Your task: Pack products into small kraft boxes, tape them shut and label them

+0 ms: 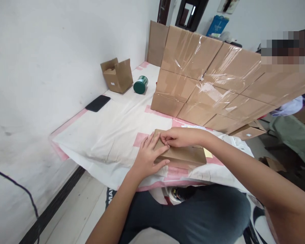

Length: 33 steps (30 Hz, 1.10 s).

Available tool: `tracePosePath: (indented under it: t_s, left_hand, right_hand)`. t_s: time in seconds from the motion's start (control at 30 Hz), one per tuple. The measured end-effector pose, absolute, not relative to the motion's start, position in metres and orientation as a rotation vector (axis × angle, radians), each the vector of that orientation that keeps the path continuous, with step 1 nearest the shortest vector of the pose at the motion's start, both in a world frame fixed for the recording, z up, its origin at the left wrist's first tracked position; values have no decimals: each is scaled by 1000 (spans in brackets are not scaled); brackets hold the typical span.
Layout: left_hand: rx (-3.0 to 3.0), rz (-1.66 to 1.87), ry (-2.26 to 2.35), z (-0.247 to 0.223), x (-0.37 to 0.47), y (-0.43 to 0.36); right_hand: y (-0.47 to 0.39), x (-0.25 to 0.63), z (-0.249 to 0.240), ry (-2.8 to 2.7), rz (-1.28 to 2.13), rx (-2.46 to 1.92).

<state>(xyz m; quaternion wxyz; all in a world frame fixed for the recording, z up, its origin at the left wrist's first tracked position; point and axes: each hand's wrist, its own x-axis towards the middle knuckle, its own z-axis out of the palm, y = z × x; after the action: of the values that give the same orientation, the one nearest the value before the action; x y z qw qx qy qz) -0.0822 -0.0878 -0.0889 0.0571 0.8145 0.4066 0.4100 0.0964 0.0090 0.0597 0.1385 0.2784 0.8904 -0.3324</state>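
A low brown cardboard box (186,156) lies on the table in front of me, close to its near edge. My left hand (149,153) rests over the box's left end with its fingers stretched out and the thumb apart. Right beside those fingertips, my right hand (175,137) is closed in a pinch at the top of the box. Whatever its fingertips hold, if anything, is too small to make out. My right forearm hides part of the box's far side. A yellow slip of paper (207,153) shows at the box's right end.
Stacked cardboard boxes under clear wrap (200,78) form a wall across the table's far right. Against the white wall are an open carton (119,78), a green canister (140,84) and a black phone-like slab (98,103). Another person (287,51) is at the upper right.
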Motion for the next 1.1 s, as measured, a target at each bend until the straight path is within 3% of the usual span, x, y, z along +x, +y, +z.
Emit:
tracePosePath:
  t_s: [0.73,1.0,1.1]
  left_hand:
    - [2550,1154,1269,-84,-82,-89]
    - [2601,1132,1336,-79,-78,-88]
    - [2648,1094,1317,-77,-83,-80]
  right_hand:
    - [15,107,49,2543,-841,1063]
    - [35,123,46,2465,-216,1706]
    - [45,187,42,2349,82,2314]
